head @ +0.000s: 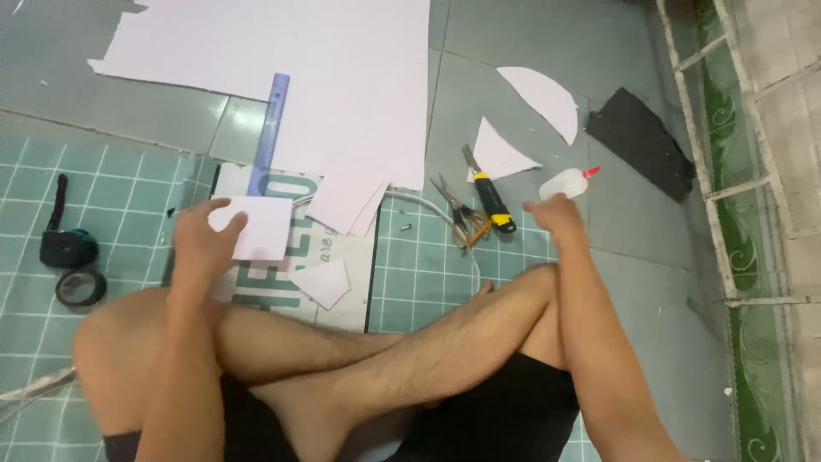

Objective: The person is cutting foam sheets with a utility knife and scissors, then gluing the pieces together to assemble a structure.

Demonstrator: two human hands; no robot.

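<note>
The left hand (198, 235) pinches a white card (256, 227); the right hand (552, 214) closes on a glue bottle (566, 181), scissors (457, 214) just left of it.

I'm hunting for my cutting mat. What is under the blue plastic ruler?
The blue plastic ruler lies on the large white paper sheet; its lower end rests on a white printed board. Whatever lies beneath those is covered.

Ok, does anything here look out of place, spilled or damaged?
Nothing spilled. The glue bottle lies on its side by the right hand, cap on. The utility knife lies on the floor near the scissors; its blade looks extended. The left hand holds a white card piece.
</note>
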